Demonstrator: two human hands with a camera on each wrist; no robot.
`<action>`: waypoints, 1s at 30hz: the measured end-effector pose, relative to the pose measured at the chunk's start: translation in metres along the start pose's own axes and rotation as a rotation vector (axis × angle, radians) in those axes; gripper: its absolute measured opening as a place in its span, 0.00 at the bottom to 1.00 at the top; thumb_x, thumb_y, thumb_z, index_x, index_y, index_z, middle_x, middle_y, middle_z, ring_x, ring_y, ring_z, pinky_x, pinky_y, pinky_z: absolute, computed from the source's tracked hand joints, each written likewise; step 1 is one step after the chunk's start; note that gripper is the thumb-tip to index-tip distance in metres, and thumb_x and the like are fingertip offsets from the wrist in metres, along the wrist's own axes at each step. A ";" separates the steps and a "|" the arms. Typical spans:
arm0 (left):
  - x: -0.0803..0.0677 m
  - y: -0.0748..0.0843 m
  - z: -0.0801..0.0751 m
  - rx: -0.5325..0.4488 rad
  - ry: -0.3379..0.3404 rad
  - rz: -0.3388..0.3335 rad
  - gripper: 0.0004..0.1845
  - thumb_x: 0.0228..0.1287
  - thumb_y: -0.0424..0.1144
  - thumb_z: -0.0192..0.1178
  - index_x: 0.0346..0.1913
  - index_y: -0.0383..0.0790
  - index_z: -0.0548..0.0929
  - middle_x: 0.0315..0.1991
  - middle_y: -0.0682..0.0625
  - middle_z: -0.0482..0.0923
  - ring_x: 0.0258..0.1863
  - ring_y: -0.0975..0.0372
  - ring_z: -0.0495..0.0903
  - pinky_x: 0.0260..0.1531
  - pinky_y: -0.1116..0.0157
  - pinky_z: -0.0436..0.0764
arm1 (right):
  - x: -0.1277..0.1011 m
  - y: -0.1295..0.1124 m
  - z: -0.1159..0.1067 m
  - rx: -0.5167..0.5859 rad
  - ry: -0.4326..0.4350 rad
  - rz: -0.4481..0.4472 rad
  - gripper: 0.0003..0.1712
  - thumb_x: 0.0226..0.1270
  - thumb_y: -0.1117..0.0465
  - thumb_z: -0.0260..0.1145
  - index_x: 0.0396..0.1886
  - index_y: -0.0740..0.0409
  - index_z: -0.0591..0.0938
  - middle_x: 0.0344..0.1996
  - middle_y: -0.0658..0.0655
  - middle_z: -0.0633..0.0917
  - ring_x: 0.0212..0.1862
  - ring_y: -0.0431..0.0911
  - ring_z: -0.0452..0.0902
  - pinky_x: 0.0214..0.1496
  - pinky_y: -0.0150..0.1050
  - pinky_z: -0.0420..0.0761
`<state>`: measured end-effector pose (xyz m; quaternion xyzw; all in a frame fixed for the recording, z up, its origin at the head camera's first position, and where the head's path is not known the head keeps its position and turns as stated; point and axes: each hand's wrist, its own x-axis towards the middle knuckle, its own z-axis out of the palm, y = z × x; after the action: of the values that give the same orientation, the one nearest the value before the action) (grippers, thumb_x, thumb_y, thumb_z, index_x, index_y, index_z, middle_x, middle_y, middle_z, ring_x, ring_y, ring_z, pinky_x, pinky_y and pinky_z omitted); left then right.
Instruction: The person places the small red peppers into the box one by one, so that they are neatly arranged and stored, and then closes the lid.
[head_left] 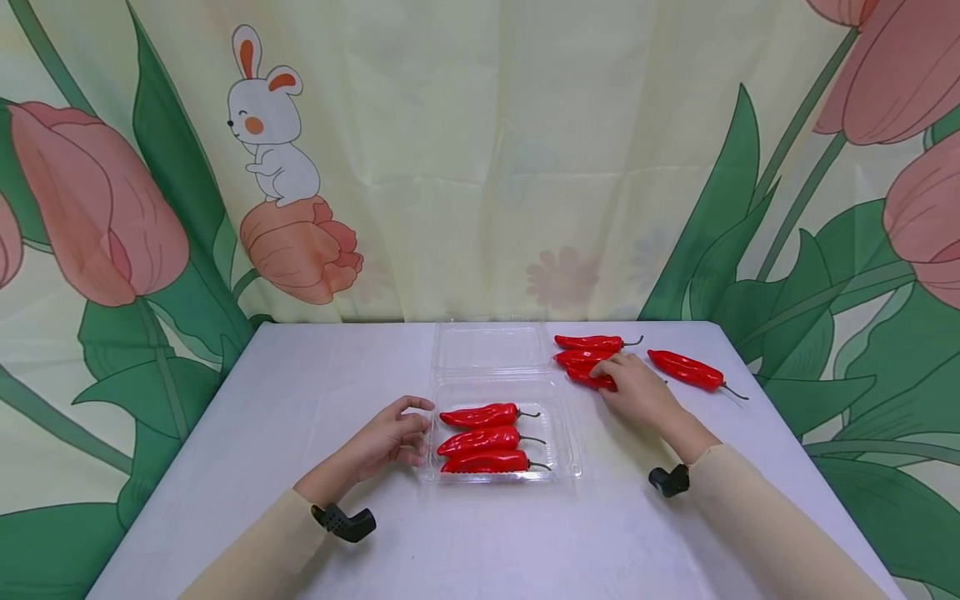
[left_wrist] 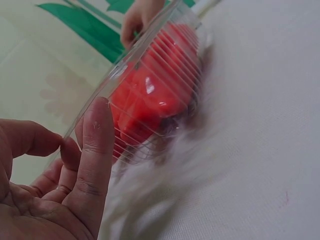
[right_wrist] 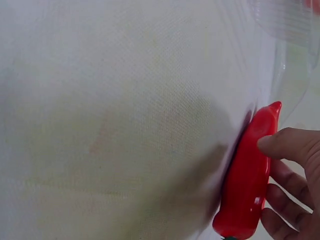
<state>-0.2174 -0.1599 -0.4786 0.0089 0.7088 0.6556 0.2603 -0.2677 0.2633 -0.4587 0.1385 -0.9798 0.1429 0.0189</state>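
A clear plastic container lies unfolded at the table's middle, its lid laid back behind it. Three red chili peppers lie side by side in its base, stems to the right. At the container's left edge, my left hand holds the rim between thumb and fingers, seen close up in the left wrist view. My right hand is right of the lid and grips a red chili pepper, thumb on one side and fingers on the other. That pepper is still at table level.
Two more red peppers, one at the back and one just in front of it, lie beside the gripped pepper. Another red pepper lies apart to the right. The white table ends at a printed curtain.
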 end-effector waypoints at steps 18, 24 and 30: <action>0.000 0.002 0.002 0.009 0.008 -0.003 0.24 0.66 0.40 0.57 0.62 0.43 0.64 0.38 0.42 0.76 0.26 0.58 0.79 0.30 0.62 0.85 | 0.009 0.007 0.010 -0.109 0.049 -0.018 0.30 0.43 0.63 0.79 0.50 0.53 0.78 0.44 0.56 0.79 0.50 0.54 0.72 0.51 0.52 0.80; -0.001 0.001 0.003 0.015 0.022 -0.003 0.24 0.66 0.40 0.57 0.62 0.43 0.65 0.38 0.42 0.76 0.26 0.58 0.79 0.30 0.62 0.85 | 0.006 0.010 0.009 -0.066 0.069 -0.028 0.27 0.47 0.61 0.78 0.49 0.53 0.80 0.44 0.56 0.80 0.51 0.54 0.73 0.51 0.53 0.80; -0.003 0.000 0.003 0.023 0.025 0.006 0.24 0.66 0.40 0.57 0.62 0.42 0.64 0.37 0.42 0.76 0.26 0.58 0.79 0.30 0.62 0.85 | 0.002 0.011 0.005 -0.022 0.076 -0.024 0.23 0.51 0.62 0.75 0.49 0.53 0.81 0.46 0.57 0.80 0.53 0.55 0.73 0.52 0.54 0.80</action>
<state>-0.2143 -0.1583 -0.4775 0.0059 0.7194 0.6483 0.2494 -0.2729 0.2714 -0.4667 0.1444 -0.9782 0.1369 0.0591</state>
